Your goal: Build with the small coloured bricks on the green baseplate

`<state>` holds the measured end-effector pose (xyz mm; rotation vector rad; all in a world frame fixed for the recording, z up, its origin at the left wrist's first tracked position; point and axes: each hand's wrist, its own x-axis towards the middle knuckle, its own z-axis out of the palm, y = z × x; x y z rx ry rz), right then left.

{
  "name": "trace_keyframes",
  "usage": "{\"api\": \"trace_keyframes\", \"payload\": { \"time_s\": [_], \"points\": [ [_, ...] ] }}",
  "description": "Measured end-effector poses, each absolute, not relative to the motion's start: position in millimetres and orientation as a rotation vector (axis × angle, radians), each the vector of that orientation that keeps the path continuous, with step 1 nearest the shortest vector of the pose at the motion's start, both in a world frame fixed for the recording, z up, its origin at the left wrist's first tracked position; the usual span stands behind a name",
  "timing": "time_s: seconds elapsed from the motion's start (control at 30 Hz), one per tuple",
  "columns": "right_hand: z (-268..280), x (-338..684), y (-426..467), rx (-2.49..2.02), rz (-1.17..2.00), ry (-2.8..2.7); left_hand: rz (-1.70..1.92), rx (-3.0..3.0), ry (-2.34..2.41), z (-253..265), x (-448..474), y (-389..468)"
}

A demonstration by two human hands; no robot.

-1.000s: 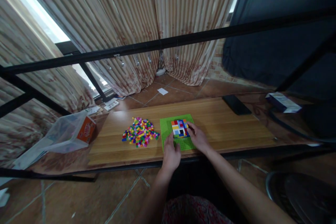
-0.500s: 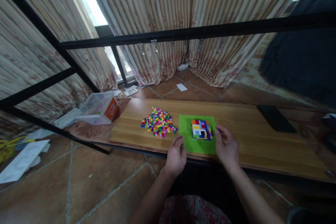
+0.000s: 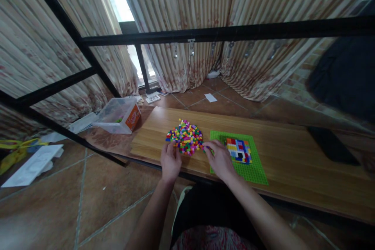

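Observation:
A heap of small toy building bricks [image 3: 189, 134] in many colours lies on the wooden table [image 3: 281, 144]. My left hand [image 3: 170, 163] is at the heap's near left edge, fingers bent a little and apart. At the right edge of the heap, my right hand [image 3: 219, 160] has its thumb and fingertips drawn close together; whether a brick is between them is too small to make out. Its wrist passes over the green baseplate [image 3: 258, 170], which lies slightly turned. On that plate sits a low block of joined bricks [image 3: 239, 150] in red, white, yellow and blue.
A clear plastic box [image 3: 115, 115] with an orange label stands beyond the table's left end. A dark flat object [image 3: 332, 145] lies toward the right end. Black metal bars [image 3: 205, 35] cross in front of the curtains. Papers [image 3: 210, 97] are on the tiled floor.
Both hands have moved left, from beside the baseplate to the brick heap. The baseplate now lies at more of an angle, and the whole view has shifted.

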<state>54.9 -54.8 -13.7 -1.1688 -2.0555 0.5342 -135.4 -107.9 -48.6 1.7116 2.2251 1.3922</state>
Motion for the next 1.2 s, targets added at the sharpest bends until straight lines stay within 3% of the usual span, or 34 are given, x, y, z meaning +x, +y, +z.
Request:
{"api": "trace_keyframes", "payload": {
  "time_s": [0.47, 1.2],
  "points": [
    [-19.5, -14.8, 31.5, -1.303, 0.394, -2.429, 1.224, 1.772, 2.367, -66.4, -162.5, -69.3],
    [0.1, -17.1, 33.5, -1.392, 0.344, -2.731, 1.240, 1.692, 2.376, -64.8, -162.8, -69.8]
  ]
}}
